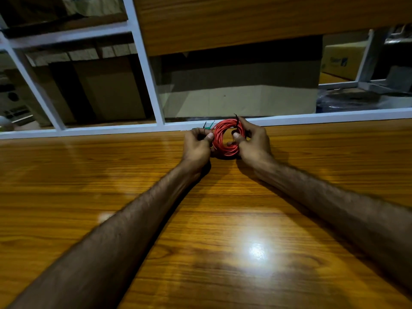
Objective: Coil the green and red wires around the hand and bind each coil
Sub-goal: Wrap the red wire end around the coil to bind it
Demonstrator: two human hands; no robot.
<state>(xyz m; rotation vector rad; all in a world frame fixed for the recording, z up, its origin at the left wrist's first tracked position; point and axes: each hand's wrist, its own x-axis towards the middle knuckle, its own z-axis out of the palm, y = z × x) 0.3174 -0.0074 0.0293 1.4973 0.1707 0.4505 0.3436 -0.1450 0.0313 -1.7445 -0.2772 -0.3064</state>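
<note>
Gripping red wire coil (225, 139), white frame (312, 118) behind

head view looks forward-down over wooden table (223, 219).

The green insulated wire (209, 126) shows only as a short tip behind the left hand (197, 144); whether it is coiled cannot be told. The curled fingers of the right hand (253, 142) cover the right side of the red coiled wire (225, 139), and the thin black tie (236, 121) is too small to tell how it is fastened. Both forearms run off the lower edge. Brown cardboard boxes (107, 92) behind the white metal frame (147, 63) are dim, perhaps stacked.
</note>
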